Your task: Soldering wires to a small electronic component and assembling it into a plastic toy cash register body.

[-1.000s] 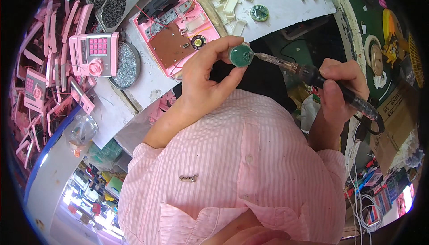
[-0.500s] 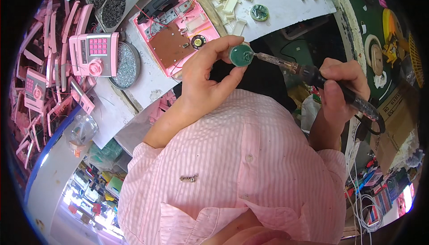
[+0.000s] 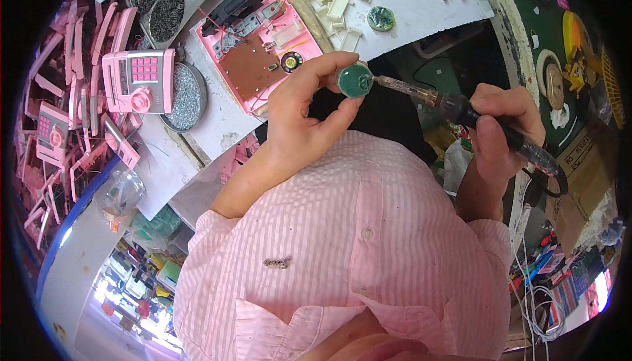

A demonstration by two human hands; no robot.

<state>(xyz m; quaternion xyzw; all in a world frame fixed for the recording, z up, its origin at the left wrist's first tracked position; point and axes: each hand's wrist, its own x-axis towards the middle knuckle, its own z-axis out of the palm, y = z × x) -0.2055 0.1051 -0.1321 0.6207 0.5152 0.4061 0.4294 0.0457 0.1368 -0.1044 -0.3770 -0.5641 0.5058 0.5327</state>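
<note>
Between the fingertips and thumb of my left hand point(image 3: 306, 104) is a small round green piece point(image 3: 354, 81) with a shiny, clear-looking rim. I cannot tell its exact kind. My right hand point(image 3: 503, 127) is closed around the black handle of a soldering iron point(image 3: 454, 105). The iron points left, its thin tip at the right edge of the green piece; whether they touch is unclear. Just beyond my left hand lies an open pink plastic housing point(image 3: 253, 45), holding a brown board, red wires, a black part and a small round speaker point(image 3: 291, 62).
White plastic parts point(image 3: 339, 6) and a similar round green piece point(image 3: 381, 19) lie at the back. To the left are a pink keypad panel point(image 3: 139, 81), a round tin of small metal pieces point(image 3: 185, 101) and heaped pink parts point(image 3: 62, 97). A cardboard box point(image 3: 582, 176) stands right.
Almost nothing differs. The soldering iron's tip has shifted very slightly against the green piece; both hands stay in place.
</note>
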